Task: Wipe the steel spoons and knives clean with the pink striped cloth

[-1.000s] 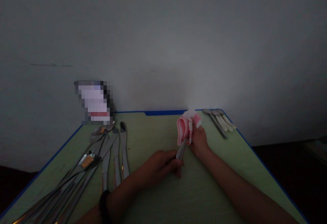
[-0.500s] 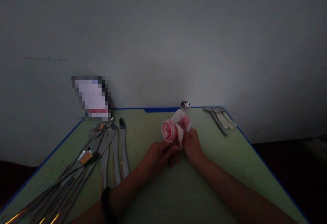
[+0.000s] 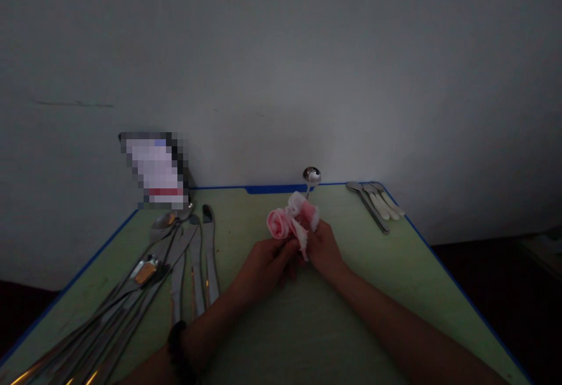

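A bunched pink and white cloth (image 3: 280, 224) is held over the middle of the table by both hands. Above it rises the shiny bowl of a spoon (image 3: 311, 175), with a short piece of its stem showing; cloth and fingers hide the handle. My left hand (image 3: 267, 265), a dark band on its wrist, is closed on the lower left of the cloth. On the right side, my right hand (image 3: 324, 247) has its fingers wrapped into the cloth. Which fingers also press on the spoon handle through the cloth, I cannot tell.
Several long-handled spoons and knives (image 3: 211, 256) lie along the left of the green table (image 3: 281, 338). At the back right are a dark-handled spoon (image 3: 367, 206) and a few pale-handled pieces (image 3: 381, 202). A blurred-out phone-like screen (image 3: 153, 165) leans by the wall.
Both hands and the cloth have shifted a little left and down in view. The spoon bowl has moved up and left, and more of its stem shows above the cloth.
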Demonstrator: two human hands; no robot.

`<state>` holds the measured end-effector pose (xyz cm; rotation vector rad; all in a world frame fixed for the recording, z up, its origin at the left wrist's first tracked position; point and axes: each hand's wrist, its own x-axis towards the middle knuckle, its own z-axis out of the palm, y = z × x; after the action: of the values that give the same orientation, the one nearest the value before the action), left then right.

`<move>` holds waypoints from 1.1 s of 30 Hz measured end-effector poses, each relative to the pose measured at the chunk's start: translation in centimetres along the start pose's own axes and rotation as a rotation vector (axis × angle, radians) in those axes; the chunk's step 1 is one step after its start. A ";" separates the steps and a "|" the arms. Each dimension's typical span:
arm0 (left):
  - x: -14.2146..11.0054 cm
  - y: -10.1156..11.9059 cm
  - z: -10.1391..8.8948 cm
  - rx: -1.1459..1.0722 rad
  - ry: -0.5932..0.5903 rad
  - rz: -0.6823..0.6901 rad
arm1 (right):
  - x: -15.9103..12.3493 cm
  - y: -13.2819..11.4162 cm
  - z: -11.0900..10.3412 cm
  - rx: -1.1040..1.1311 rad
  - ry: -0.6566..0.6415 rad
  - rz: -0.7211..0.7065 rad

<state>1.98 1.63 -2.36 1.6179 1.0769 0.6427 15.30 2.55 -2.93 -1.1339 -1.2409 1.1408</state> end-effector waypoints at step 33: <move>-0.4 1.2 0.0 0.273 -0.067 0.148 | 1.5 -0.3 -0.1 0.561 0.168 0.176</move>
<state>2.19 1.21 -1.22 1.9556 1.0366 0.5502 15.45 3.99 -2.47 -0.8940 -0.6367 1.3827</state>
